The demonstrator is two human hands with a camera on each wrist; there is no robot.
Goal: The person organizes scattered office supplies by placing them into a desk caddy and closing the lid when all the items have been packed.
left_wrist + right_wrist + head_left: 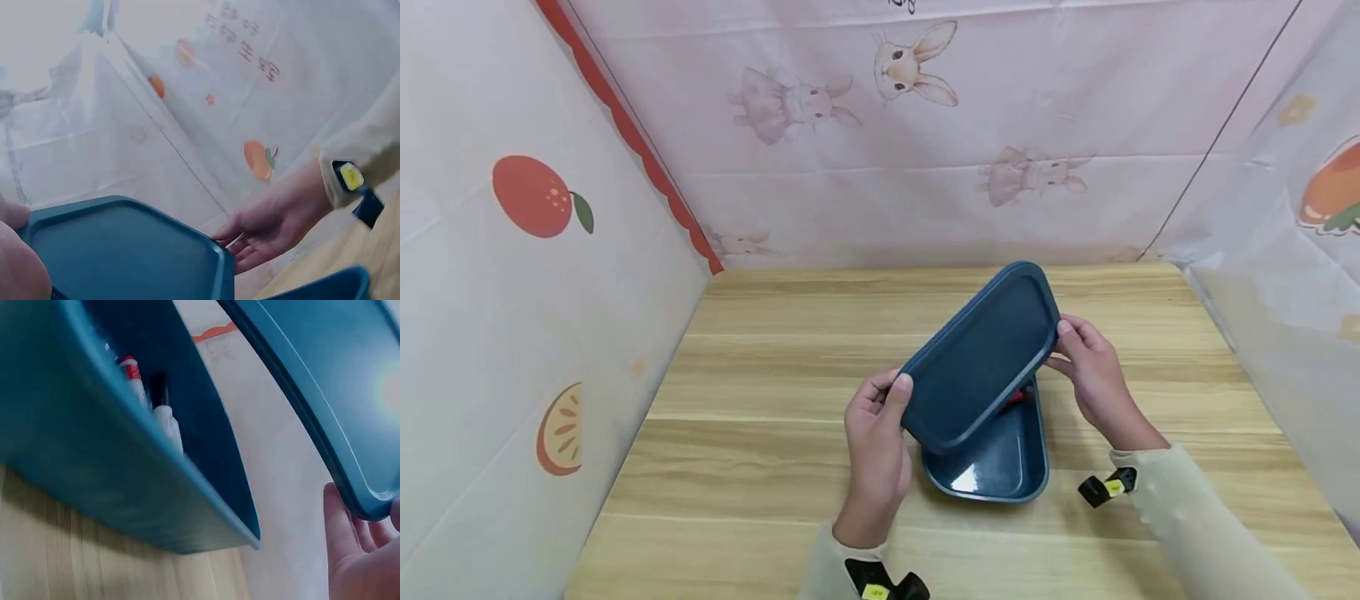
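A dark blue rectangular lid (981, 358) is held tilted in the air by both hands. My left hand (880, 442) grips its near left end, thumb on top. At the far right corner my right hand (1093, 375) pinches the edge. Below the lid a matching blue box (992, 467) stands on the table, its far part hidden by the lid. Inside the box, in the right wrist view, lie a red-capped white marker (132, 378) and a black-capped white marker (164, 412).
The box stands on a wooden table (760, 467). Printed cloth walls surround it at the back (865, 192), left (497, 333) and right (1285, 275). Each wrist carries a small black camera.
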